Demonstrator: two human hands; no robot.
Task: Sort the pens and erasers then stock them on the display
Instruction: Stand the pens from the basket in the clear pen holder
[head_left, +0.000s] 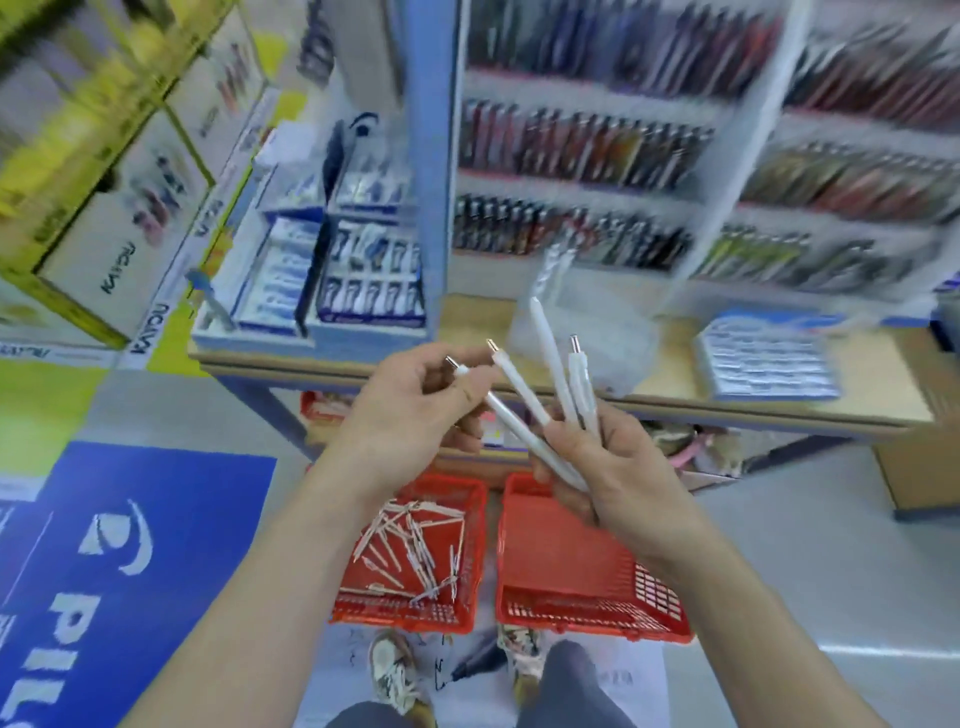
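Plenty left to sort: loose pens (410, 540) heaped in the left basket (363, 613) below the table (872, 374), no erasers in sight, nothing yet seen going onto the display (597, 156) behind the table. In front of the table, left hand (410, 410) raised with fingers curled, pinching the tip end of the leftmost pen (519, 431); right hand (618, 483) beside it, fingers closed round the lower ends of a fan of four white pens (548, 353).

Head view, looking forward and down, close over red baskets (592, 618), shelf beyond
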